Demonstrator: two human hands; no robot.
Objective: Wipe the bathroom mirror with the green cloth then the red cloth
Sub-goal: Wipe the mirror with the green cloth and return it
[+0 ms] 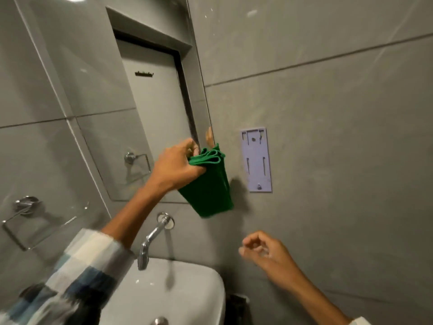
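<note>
The bathroom mirror [112, 95] hangs tilted on the grey tiled wall and reflects a door and a towel ring. My left hand [174, 165] is raised at the mirror's lower right corner and grips a folded green cloth [208, 186], which hangs down past the mirror's edge. A fingertip is reflected at the mirror's right border. My right hand [264, 252] hovers lower right in front of the wall, fingers loosely curled, holding nothing. No red cloth is in sight.
A chrome tap [152, 240] juts from the wall over a white basin [187, 299]. A lilac plastic bracket [256, 159] is screwed to the wall right of the cloth. A chrome towel ring [25, 214] sits at the left.
</note>
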